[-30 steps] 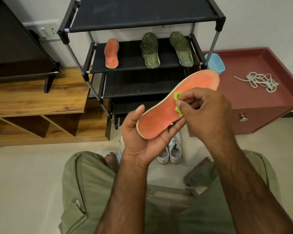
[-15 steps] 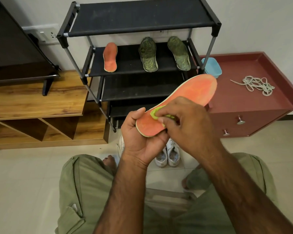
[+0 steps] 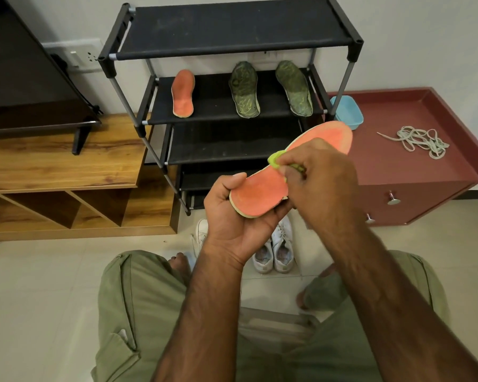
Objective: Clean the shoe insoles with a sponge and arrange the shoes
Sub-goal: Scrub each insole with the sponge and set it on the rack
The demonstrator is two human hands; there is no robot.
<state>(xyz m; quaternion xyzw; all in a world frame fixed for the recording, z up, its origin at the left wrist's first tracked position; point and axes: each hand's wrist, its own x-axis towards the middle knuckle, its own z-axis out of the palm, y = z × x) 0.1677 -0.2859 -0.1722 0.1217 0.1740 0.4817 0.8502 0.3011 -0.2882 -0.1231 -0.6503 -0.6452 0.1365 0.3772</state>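
Observation:
My left hand point(image 3: 232, 219) grips the heel end of an orange insole point(image 3: 260, 194), which slants up to the right in front of the shoe rack. My right hand point(image 3: 320, 183) pinches a small green sponge point(image 3: 277, 159) and presses it on the middle of that insole, hiding part of it. A second orange insole point(image 3: 182, 93) and two dark green insoles point(image 3: 244, 89) point(image 3: 294, 88) lie on the rack's second shelf point(image 3: 213, 111). White shoes point(image 3: 279, 249) stand on the floor below my hands, partly hidden by my left wrist.
The black shoe rack point(image 3: 232, 28) stands against the wall. A wooden TV unit point(image 3: 61, 166) is on the left. At the right, a maroon cabinet point(image 3: 414, 172) carries a blue tub point(image 3: 347, 111) and a tangle of laces point(image 3: 420, 140). My knees in green trousers fill the bottom.
My right hand slid the sponge down toward the heel, then back up to the middle of the insole. My left hand kept its grip on the heel end.

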